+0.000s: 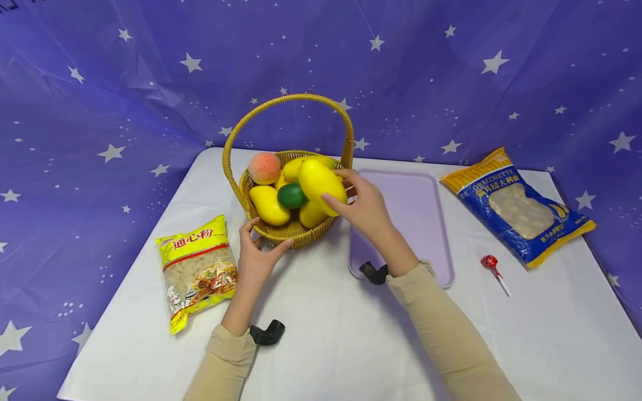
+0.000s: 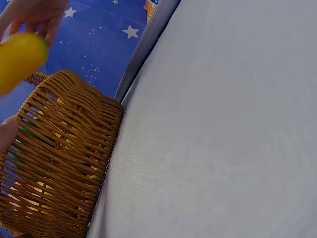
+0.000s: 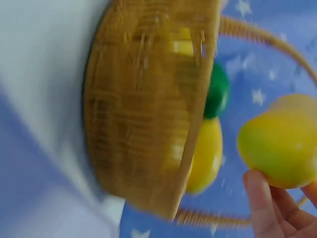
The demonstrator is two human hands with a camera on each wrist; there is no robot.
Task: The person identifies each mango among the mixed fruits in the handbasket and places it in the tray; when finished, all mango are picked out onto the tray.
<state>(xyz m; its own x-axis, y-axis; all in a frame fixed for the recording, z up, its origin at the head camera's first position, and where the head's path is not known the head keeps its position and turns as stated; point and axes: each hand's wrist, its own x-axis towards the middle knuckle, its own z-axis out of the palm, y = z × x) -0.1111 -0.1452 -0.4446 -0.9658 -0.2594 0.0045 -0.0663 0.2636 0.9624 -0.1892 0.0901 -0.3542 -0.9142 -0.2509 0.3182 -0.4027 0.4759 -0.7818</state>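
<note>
A wicker basket [image 1: 301,239] with a tall arched handle holds yellow mangoes [image 1: 271,206], a peach [image 1: 264,168] and a small dark green fruit [image 1: 292,196]. My right hand [image 1: 365,203] pinches one yellow mango [image 1: 321,184] between thumb and fingers, over the basket's right side. In the right wrist view this mango [image 3: 280,144] shows a greenish end, held above the rim. My left hand [image 1: 257,259] holds the basket's front left rim, fingers at the left and thumb along the front. Only a fingertip of it [image 2: 7,133] shows in the left wrist view.
Right of the basket lies a lilac tray [image 1: 416,223], partly under my right forearm. A yellow pasta bag [image 1: 200,273] lies at the left, a blue orecchiette bag [image 1: 519,209] at the far right. Near that is a red lollipop [image 1: 490,262]. A starry purple cloth [image 1: 401,72] hangs behind the table.
</note>
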